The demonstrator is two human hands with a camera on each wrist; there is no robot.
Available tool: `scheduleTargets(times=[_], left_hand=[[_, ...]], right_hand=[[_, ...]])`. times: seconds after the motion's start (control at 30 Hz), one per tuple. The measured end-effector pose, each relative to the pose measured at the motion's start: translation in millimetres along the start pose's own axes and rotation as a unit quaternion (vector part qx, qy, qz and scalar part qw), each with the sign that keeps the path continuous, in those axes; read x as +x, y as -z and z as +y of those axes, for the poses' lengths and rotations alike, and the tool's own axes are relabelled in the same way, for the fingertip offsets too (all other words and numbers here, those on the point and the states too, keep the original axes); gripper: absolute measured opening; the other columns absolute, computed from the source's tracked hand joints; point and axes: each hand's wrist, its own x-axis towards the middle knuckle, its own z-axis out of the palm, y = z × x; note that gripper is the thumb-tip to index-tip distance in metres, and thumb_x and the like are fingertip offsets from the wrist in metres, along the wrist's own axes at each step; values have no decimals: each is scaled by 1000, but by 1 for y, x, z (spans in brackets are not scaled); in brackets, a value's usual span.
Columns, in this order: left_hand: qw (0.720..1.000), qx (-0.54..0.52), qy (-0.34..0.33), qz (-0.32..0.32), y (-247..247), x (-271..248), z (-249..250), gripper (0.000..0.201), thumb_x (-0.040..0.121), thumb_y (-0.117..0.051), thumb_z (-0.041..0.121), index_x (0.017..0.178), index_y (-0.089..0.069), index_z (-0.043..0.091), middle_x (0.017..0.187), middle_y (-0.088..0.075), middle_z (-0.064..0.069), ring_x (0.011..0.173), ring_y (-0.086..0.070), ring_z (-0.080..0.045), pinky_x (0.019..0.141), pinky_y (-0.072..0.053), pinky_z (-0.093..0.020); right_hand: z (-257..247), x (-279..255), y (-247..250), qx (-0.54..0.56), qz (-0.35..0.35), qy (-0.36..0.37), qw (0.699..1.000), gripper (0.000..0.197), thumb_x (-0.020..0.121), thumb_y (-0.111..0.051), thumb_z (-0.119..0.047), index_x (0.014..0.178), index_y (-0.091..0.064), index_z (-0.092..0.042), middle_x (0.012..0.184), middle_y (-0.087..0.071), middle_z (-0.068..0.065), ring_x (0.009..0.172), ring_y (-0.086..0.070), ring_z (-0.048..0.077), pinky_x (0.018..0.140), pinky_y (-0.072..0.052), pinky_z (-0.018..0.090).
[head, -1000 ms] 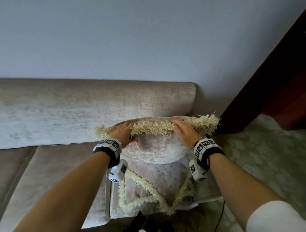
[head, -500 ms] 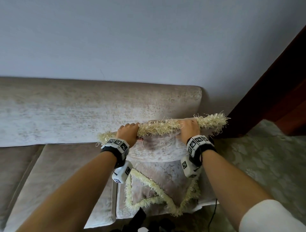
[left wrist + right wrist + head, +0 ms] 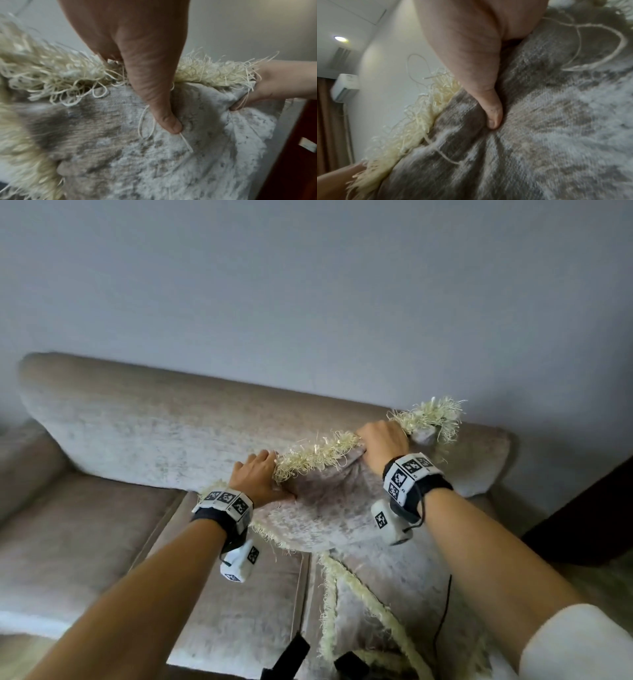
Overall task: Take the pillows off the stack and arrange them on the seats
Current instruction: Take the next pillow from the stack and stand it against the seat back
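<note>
Head view: left hand [image 3: 257,479] and right hand [image 3: 383,446] each grip the fringed pillow's [image 3: 322,508] top edge.

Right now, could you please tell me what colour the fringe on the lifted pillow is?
The fringe is pale cream-yellow, against mottled grey-beige fabric; the left wrist view shows it best.

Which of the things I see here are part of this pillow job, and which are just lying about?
Part of the job:
- fringed pillow, gripped by the left hand and right hand
- second fringed pillow beneath it
- sofa seat

Just there:
- black cable
- dark wooden furniture
- wall
</note>
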Motion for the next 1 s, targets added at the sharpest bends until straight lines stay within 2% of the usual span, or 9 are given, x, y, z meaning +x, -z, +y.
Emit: scheduleTargets(times=[0.1, 0.2, 0.3, 0.37, 0.43, 0.53, 0.6, 0.83, 1.0], left_hand=[[998, -17, 59, -3, 5, -32, -56, 103, 57, -80, 64, 136, -34, 15, 131, -47, -3, 118, -48, -25, 102, -42, -48], [992, -37, 117, 36, 10, -63, -111, 79, 66, -83, 47, 127, -44, 15, 122, -56, -3, 115, -54, -25, 101, -43, -46], [977, -45, 186, 96, 20, -98, -160, 34, 76, -78, 26, 89, -48, 17, 88, -59, 1, 86, -60, -23, 77, -41, -32], [963, -42, 235, 127, 31, -117, -191, 25, 75, -75, 16, 82, -51, 15, 81, -63, -2, 78, -60, -28, 69, -35, -32], [952, -45, 260, 155, 44, -135, -220, 18, 73, -75, 12, 83, -60, 13, 83, -68, -7, 80, -63, -32, 69, -40, -35], [940, -37, 285, 187, 62, -158, -264, 21, 69, -68, 0, 86, -68, 13, 82, -72, -9, 80, -65, -34, 72, -48, -38], [933, -14, 297, 204, 72, -170, -294, 30, 66, -61, -6, 85, -69, 15, 80, -72, -8, 77, -66, -34, 73, -49, -40], [906, 73, 370, 191, 106, -191, -406, 31, 66, -60, -3, 88, -65, 19, 85, -71, -6, 86, -63, -31, 81, -38, -37], [900, 83, 392, 169, 138, -191, -496, 28, 65, -62, -5, 75, -61, 21, 72, -69, -4, 74, -64, -30, 85, -38, -36]], right_hand=[[-60, 22, 4, -4, -7, 55, 998, 12, 88, -68, -3, 88, -74, -12, 73, -69, 7, 70, -66, 26, 67, -58, 35], [-121, 40, 3, -5, -12, 100, 995, 9, 83, -75, -5, 86, -74, -13, 75, -71, 7, 73, -67, 27, 69, -59, 35], [-181, 51, -5, 6, -27, 135, 990, 10, 81, -77, -8, 88, -75, -15, 75, -71, 6, 72, -68, 26, 68, -59, 35], [-217, 60, -11, 24, -34, 156, 987, 8, 81, -77, -9, 85, -73, -15, 73, -69, 4, 72, -67, 25, 70, -59, 34], [-253, 71, -17, 43, -43, 168, 984, 8, 81, -77, -10, 82, -71, -16, 70, -67, 1, 70, -65, 24, 69, -57, 33], [-308, 87, -25, 50, -57, 194, 978, 12, 80, -77, -12, 83, -70, -21, 70, -66, -2, 72, -66, 23, 69, -53, 32], [-345, 96, -29, 64, -63, 202, 975, 17, 80, -76, -10, 74, -64, -20, 64, -61, -3, 70, -66, 23, 73, -55, 36], [-470, 136, -48, 125, -80, 273, 950, 34, 81, -73, -3, 61, -49, -17, 61, -55, -1, 66, -63, 25, 63, -55, 34], [-569, 189, -63, 161, -112, 285, 938, 19, 78, -74, -5, 70, -62, -17, 79, -70, 8, 76, -68, 31, 63, -52, 33]])
